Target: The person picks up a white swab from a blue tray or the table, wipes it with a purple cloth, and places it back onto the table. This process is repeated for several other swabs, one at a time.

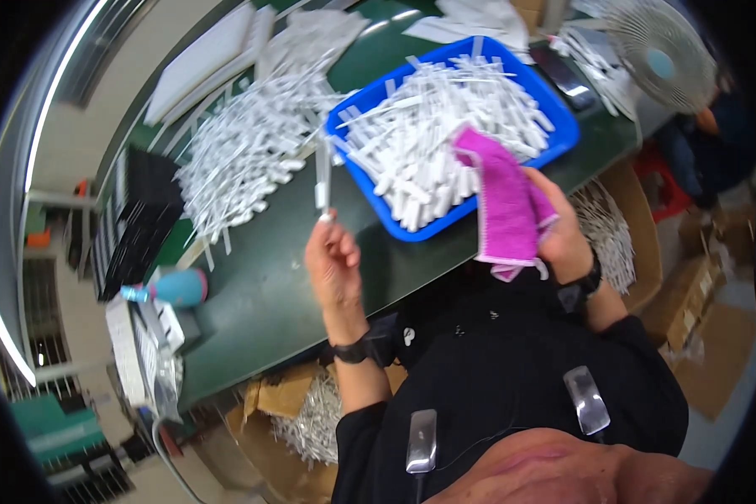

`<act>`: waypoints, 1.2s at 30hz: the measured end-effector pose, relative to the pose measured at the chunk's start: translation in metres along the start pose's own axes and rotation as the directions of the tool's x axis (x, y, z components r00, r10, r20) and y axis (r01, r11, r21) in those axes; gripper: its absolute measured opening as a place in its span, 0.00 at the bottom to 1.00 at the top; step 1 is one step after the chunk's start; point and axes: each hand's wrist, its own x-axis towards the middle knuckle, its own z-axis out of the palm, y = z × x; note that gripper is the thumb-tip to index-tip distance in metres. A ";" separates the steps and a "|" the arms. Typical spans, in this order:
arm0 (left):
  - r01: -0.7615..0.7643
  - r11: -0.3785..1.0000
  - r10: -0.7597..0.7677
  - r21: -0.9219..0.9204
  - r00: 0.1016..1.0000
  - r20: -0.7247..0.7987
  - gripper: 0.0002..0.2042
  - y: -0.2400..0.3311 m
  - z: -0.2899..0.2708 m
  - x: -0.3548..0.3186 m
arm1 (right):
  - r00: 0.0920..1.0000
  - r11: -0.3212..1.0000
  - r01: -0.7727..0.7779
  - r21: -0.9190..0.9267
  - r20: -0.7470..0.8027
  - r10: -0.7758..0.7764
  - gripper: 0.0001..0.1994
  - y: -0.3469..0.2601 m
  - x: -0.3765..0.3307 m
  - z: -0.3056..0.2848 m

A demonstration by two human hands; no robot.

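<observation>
Over the green table, my left hand [334,260] pinches the lower end of a slim white plastic stick [323,181] between its fingertips, holding it upright. My right hand [567,239] is closed round a magenta cloth [511,202] with a pale edge. The cloth hangs over the right front rim of a blue plastic basket [418,231]. Heaped in that basket are many white sticks [445,118] of a similar kind. Another loose pile of white sticks [244,155] lies on the table left of the basket, beyond my left hand.
A blue-and-pink bottle [176,288] and black stacked trays [139,210] are at the left. A phone [565,80] and a fan [659,59] stand at the far right. Cardboard boxes of sticks [609,235] sit below the table edge. A person [722,126] is at the right.
</observation>
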 end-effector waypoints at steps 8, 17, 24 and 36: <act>-0.025 1.000 0.025 0.003 0.996 -0.091 0.14 -0.004 -0.005 -0.002 | 0.951 0.976 -0.164 0.144 0.286 0.118 0.16 -0.008 0.023 -0.034; -0.027 0.959 -0.029 0.283 0.981 0.192 0.14 -0.014 0.056 -0.031 | 0.999 0.999 0.020 0.034 -0.044 -0.019 0.18 0.000 0.024 0.026; 0.360 0.733 -0.674 0.578 0.502 0.542 0.16 -0.060 0.081 -0.042 | 0.907 0.992 0.124 -0.035 0.410 -0.099 0.13 0.003 0.035 -0.004; -0.781 0.130 0.068 0.611 0.622 0.780 0.07 -0.085 0.088 -0.050 | 0.813 0.652 0.520 -0.552 0.084 -0.577 0.16 0.035 0.023 0.018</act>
